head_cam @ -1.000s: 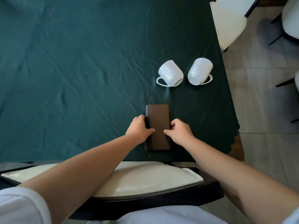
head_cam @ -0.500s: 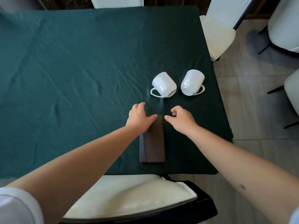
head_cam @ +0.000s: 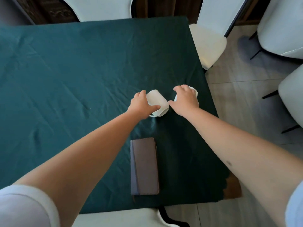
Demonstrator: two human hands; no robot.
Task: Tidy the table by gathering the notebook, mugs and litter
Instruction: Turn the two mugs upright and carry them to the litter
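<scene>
Head view, your 2 hands, both reaching forward over the worktop (head_cam: 65, 76) with its dark green cloth.

Item 1: left mug (head_cam: 157, 102), white, lying on its side. Your left hand (head_cam: 141, 106) grasps it, fingers curled over its far side and thumb laid along its near side.

Item 2: right mug (head_cam: 194, 92), white, just beside the first and largely hidden under your right hand (head_cam: 185, 100). The fingers curl over its top and the thumb points toward the left mug; the hand covers it closely and appears to grip it, though the contact itself is hidden.

Item 3: notebook (head_cam: 145, 166), brown cover, closed, lying flat near the worktop's front edge. It sits well behind both hands, between your 2 forearms, touched by neither.

Item 4: white chairs (head_cam: 211, 45), several, around the worktop and on the tiled floor to the right.

Change since 0.5 s ago: your left hand rested on the notebook's far end and your right hand hovered beside it; both have left the notebook and advanced to the 2 mugs. The notebook and the mugs lie as they did.
</scene>
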